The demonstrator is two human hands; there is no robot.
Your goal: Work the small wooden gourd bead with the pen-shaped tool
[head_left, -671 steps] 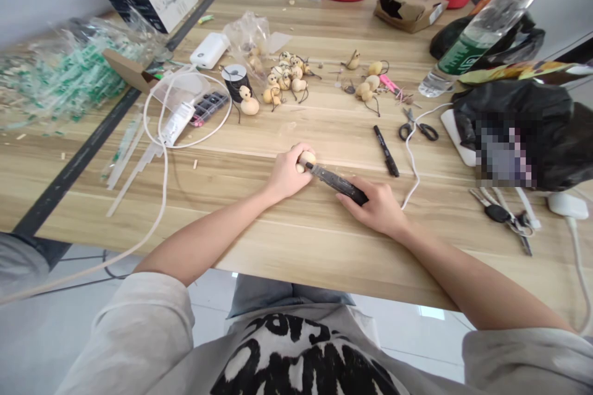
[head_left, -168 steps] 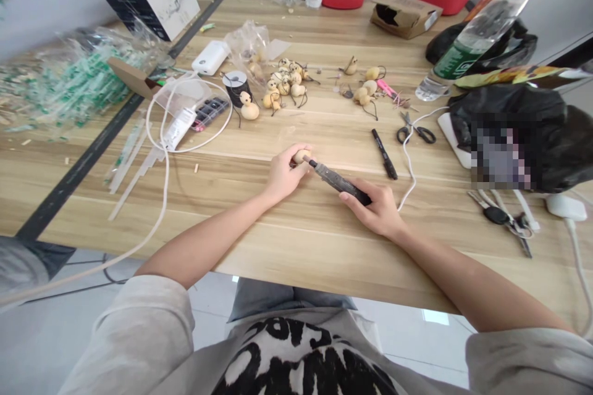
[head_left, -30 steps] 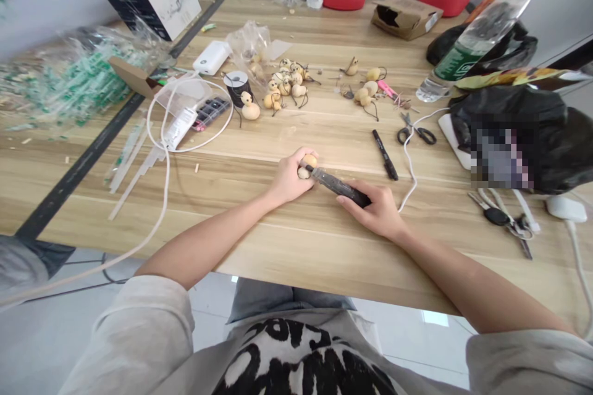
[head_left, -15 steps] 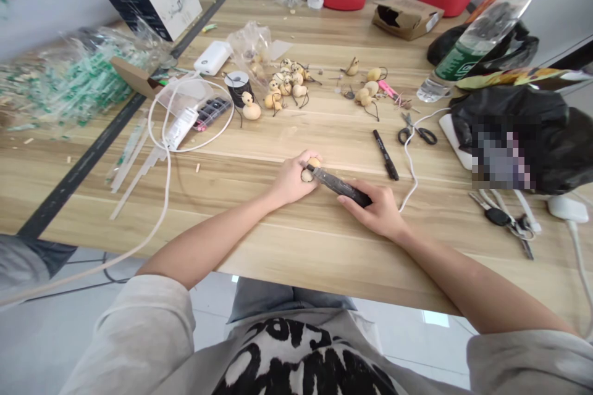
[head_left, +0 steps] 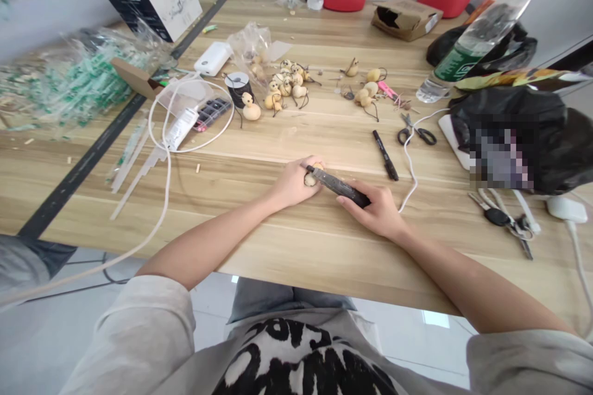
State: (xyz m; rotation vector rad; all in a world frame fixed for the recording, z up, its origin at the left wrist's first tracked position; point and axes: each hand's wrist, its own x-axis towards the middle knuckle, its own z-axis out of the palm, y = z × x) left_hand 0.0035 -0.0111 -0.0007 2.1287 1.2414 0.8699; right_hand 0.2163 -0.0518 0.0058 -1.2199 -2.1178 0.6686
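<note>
Closed around a small pale gourd (head_left: 310, 180) is my left hand (head_left: 294, 182), low over the middle of the table. A dark cord loop shows at the gourd; fingers and tool hide much of it. My right hand (head_left: 377, 207) grips a dark grey, pen-shaped tool (head_left: 340, 185), its exact kind unclear. The tool's narrow tip points left and lies over the gourd, but I cannot tell whether it touches. A white cable (head_left: 410, 166) runs to beside my right hand. Farther back sit a gourd with a drawn face (head_left: 251, 109) and a cluster of small gourds (head_left: 285, 79).
A black marker (head_left: 385, 155) and scissors (head_left: 417, 132) lie to the right, near keys (head_left: 498, 217) and a black plastic bag (head_left: 556, 136). A bottle (head_left: 467, 52) leans farther back. Leftward are a thread spool (head_left: 238, 87), looped white cable (head_left: 167, 197) and green-white packets (head_left: 78, 86).
My left hand and the gourd have shifted slightly right and down, and the gourd looks a little turned. My right hand and the tool have barely moved.
</note>
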